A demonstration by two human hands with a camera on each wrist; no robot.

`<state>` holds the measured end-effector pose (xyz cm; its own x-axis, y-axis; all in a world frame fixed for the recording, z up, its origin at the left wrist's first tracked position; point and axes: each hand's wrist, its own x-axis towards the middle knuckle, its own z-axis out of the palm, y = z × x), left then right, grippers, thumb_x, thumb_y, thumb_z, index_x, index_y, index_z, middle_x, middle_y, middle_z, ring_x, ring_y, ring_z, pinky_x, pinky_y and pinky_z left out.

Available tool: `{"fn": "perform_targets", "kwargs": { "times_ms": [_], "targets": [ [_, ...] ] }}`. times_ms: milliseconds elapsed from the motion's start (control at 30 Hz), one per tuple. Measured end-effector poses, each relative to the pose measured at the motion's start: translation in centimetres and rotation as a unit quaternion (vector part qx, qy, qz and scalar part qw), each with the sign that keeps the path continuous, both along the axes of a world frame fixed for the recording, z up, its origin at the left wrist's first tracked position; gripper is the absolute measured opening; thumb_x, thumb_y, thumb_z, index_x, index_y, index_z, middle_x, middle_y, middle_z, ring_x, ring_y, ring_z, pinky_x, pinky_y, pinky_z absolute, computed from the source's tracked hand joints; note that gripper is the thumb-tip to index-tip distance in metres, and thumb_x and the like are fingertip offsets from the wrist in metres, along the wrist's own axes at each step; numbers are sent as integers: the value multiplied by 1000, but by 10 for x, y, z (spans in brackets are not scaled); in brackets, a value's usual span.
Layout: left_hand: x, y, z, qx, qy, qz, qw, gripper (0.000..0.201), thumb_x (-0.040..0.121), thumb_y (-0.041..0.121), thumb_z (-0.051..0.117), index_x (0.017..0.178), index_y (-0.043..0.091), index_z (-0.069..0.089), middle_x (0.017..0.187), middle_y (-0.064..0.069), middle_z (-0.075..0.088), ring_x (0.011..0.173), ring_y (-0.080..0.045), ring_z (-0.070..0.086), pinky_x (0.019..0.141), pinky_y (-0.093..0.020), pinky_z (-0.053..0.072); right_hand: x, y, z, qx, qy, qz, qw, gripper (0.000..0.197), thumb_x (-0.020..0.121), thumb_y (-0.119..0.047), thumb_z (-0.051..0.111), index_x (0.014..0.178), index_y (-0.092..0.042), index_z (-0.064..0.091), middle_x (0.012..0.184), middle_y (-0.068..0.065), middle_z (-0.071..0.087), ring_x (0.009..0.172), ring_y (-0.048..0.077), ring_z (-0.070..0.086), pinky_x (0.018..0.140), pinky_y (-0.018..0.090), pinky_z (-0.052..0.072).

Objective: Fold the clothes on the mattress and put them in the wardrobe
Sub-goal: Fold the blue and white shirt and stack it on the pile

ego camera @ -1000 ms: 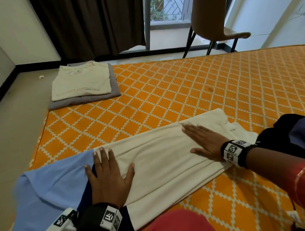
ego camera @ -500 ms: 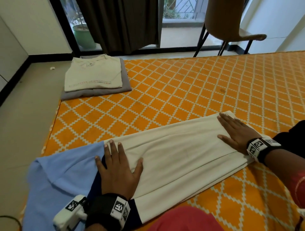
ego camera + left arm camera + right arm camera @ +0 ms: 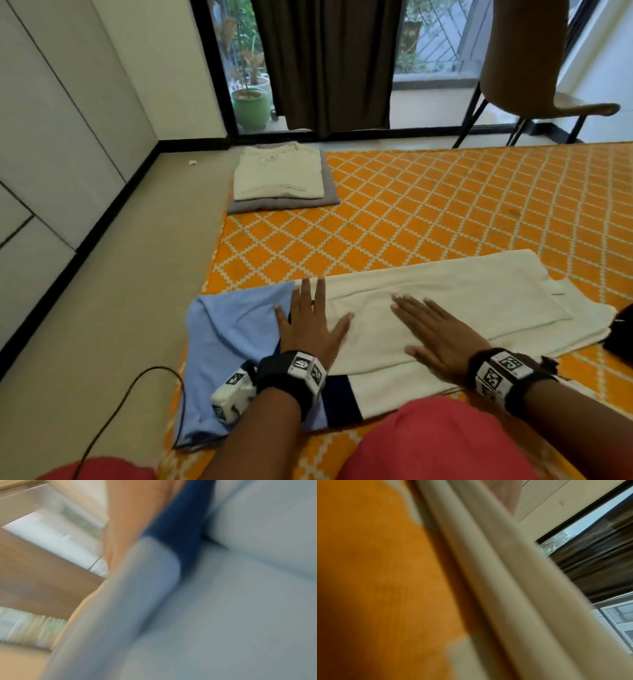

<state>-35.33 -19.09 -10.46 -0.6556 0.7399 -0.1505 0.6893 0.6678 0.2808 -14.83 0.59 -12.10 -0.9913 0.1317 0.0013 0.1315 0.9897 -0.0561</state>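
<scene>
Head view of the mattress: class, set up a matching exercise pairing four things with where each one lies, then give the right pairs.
Things:
1. left hand
2. right hand
3. cream shirt
4. grey shirt

Places:
A. under the cream shirt
B. on top of the far pile
C. flat where blue cloth meets white
D. flat on the white cloth's middle

Pairs: 1-C, 2-D, 3-B, 4-A

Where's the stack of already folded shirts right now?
In the head view, the folded stack sits at the far left corner of the orange mattress, overhanging onto the floor, in front of the dark curtain.
</scene>
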Motion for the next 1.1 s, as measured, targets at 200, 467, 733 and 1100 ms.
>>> {"fn": "perform_targets", "kwargs": {
  "times_ms": [200, 467, 733, 1100],
  "targets": [
    [-80, -87, -12, -48, 49, 30, 997, 110, 60, 88, -21, 153, 31, -12, 162, 7, -14, 150, -15, -10, 119, -48, -9, -2, -2, -1, 13, 20, 5, 1000, 68, 101, -51, 23, 156, -14, 11, 164, 2, 6, 150, 17, 8, 117, 44, 16],
    [-126, -119, -8, 10, -47, 114, 992, 92, 85, 80, 17, 156, 25, -4, 163, 4, -8, 151, -18, 0, 120, -48, 13, -1, -4, -2, 12, 32, 7, 999, 67, 100, -50, 23, 156, -14, 11, 164, 2, 6, 150, 17, 10, 118, 43, 15],
    [-176, -128, 21, 127, -118, 180, 968, 30, 98, 31, 55, 106, 7, 70, 111, -13, 68, 104, -32, 61, 82, -31, 42, -2, -2, -6, 18, 39, 14, 999, 67, 100, -48, 22, 156, -13, 12, 164, 4, 7, 150, 18, 11, 118, 45, 15],
    [-183, -138, 13, 228, -107, 348, 903, 13, 95, 8, 54, 91, 6, 65, 100, -22, 65, 93, -38, 63, 83, -44, 53, -1, -3, -5, 26, 38, 18, 999, 67, 99, -46, 24, 155, -10, 16, 163, 6, 8, 150, 20, 13, 118, 47, 17]
  ]
}}
